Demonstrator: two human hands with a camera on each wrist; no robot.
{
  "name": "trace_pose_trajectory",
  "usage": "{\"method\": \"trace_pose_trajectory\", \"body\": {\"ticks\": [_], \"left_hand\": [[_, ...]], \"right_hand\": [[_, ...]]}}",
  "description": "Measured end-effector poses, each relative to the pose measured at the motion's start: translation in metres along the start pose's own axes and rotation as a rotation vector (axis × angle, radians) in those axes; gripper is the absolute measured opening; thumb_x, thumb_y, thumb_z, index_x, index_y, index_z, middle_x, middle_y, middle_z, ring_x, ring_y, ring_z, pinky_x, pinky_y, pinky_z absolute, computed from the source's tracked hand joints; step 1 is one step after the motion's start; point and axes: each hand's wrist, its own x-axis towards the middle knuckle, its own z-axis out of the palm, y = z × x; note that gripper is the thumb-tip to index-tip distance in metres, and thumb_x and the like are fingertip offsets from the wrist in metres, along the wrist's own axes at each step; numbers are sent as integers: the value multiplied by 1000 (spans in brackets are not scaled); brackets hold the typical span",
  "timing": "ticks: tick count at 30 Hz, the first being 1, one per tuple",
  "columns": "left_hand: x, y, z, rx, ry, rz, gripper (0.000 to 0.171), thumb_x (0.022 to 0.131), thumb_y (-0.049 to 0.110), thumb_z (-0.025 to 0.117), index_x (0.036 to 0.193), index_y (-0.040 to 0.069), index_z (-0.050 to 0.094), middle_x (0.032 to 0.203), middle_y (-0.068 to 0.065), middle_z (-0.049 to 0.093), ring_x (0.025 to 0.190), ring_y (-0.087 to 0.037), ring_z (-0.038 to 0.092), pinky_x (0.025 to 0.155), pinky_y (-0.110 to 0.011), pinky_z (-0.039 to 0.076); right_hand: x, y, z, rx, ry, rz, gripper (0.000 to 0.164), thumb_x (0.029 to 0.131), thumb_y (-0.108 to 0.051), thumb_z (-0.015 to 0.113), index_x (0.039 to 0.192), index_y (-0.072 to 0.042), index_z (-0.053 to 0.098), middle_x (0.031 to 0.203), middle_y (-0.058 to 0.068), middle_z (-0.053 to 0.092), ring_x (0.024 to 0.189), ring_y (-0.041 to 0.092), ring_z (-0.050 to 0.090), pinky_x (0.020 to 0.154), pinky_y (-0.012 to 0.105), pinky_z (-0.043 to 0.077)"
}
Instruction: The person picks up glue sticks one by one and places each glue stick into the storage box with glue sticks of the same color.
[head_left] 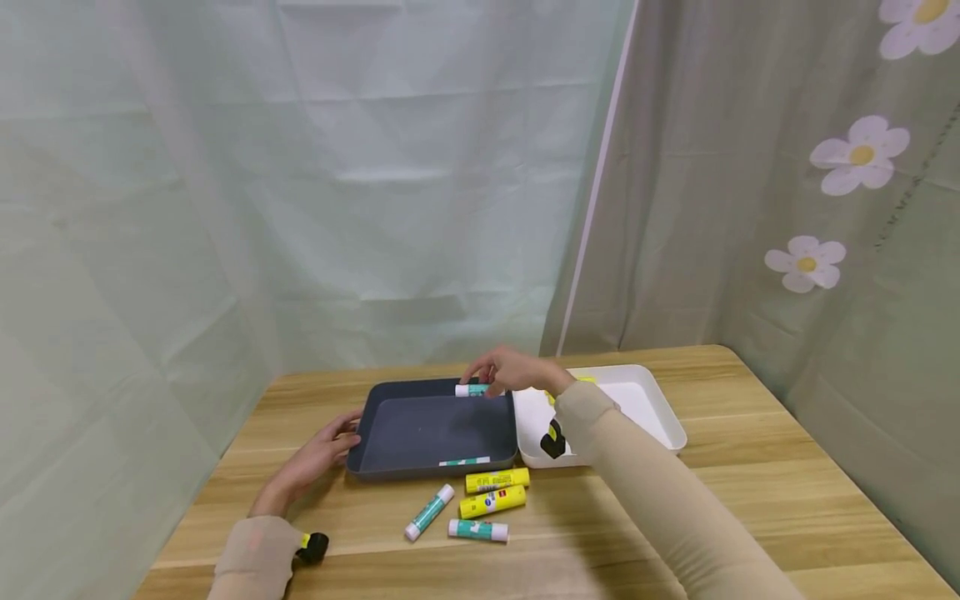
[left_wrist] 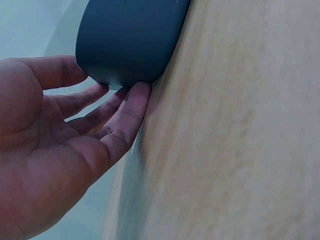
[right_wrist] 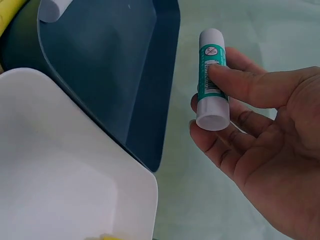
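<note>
My right hand (head_left: 517, 371) pinches a white glue stick with a green label (right_wrist: 212, 75) between thumb and fingers, above the far right part of a dark blue-grey tray (head_left: 431, 425). With its fingertips, my left hand (left_wrist: 75, 130) touches the outer wall at the tray's left end. Another green-labelled glue stick (head_left: 465, 461) lies inside along the tray's near wall, partly hidden by the rim. In front of the tray, on the table, are two yellow glue sticks (head_left: 492, 502) and two green-and-white glue sticks (head_left: 430, 512).
A white tray (head_left: 663, 417) stands against the dark tray's right side, partly covered by my right forearm. Something yellow (head_left: 551, 398) shows inside it. The wooden table (head_left: 750, 467) ends at the back before hanging curtains (head_left: 420, 208).
</note>
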Motion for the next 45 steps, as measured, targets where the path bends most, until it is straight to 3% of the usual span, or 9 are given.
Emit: {"method": "trace_pose_trajectory", "body": {"ticks": [3, 9, 18, 29, 41, 45], "left_hand": [[0, 0, 0, -3, 1, 0, 59, 112, 12, 46, 163, -1, 20, 158, -35, 26, 143, -51, 36, 112, -61, 39], [0, 0, 0, -1, 1, -4, 59, 112, 13, 45, 163, -1, 19, 158, -35, 25, 144, -52, 34, 113, -63, 37], [-1, 0, 0, 4, 16, -2, 58, 112, 11, 44, 163, -2, 21, 157, -36, 27, 142, -50, 39, 110, -58, 42], [-3, -1, -1, 7, 13, -7, 59, 111, 12, 46, 163, -2, 21, 157, -35, 27, 142, -51, 37, 112, -62, 39], [1, -1, 1, 8, 30, -8, 58, 112, 12, 44, 162, -3, 21, 157, -36, 28, 142, -51, 38, 110, -58, 42], [1, -1, 1, 4, 31, -14, 58, 112, 12, 44, 162, -3, 21, 158, -36, 25, 143, -52, 37, 112, -60, 39]], "right_hand": [[4, -2, 4, -1, -15, -5, 44, 90, 13, 68, 125, -12, 76, 102, 9, 68, 82, 18, 57, 84, 55, 54], [14, -1, 12, -43, -32, 2, 44, 88, 13, 70, 125, -11, 76, 97, 9, 69, 78, 16, 56, 76, 44, 54], [28, 2, 18, -53, -20, 42, 42, 89, 15, 69, 123, -7, 76, 94, 12, 70, 71, 13, 58, 81, 57, 55], [37, 3, 28, -79, -20, 77, 37, 89, 14, 68, 119, -6, 78, 94, 9, 72, 75, 15, 59, 79, 51, 58], [41, 5, 40, -107, -3, 106, 31, 93, 11, 69, 118, -5, 78, 99, 11, 71, 77, 15, 58, 76, 38, 57], [41, 3, 42, -122, -13, 112, 29, 92, 12, 69, 115, -4, 78, 94, 10, 71, 71, 13, 54, 68, 31, 52]]}}
